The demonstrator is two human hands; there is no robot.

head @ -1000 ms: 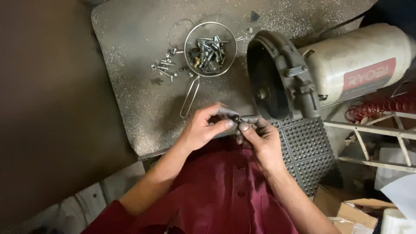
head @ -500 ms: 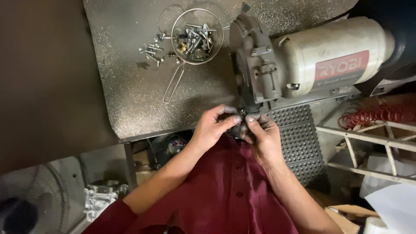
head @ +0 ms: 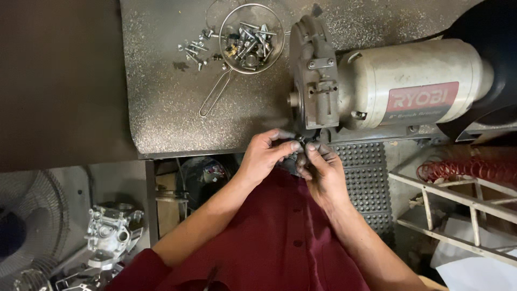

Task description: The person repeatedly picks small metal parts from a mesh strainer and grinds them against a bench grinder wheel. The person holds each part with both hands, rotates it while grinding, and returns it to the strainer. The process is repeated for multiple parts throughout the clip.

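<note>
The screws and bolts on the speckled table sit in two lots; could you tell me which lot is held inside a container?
The lot in the round wire strainer beside the bench grinder. The smaller scatter of loose screws lies bare on the table, left of the strainer's rim.

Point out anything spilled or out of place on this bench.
A few screws and bolts lie loose on the metal bench top, just left of the wire strainer that holds the rest. Both hands, left hand and right hand, pinch a small dark part at the grinder's base.
</note>
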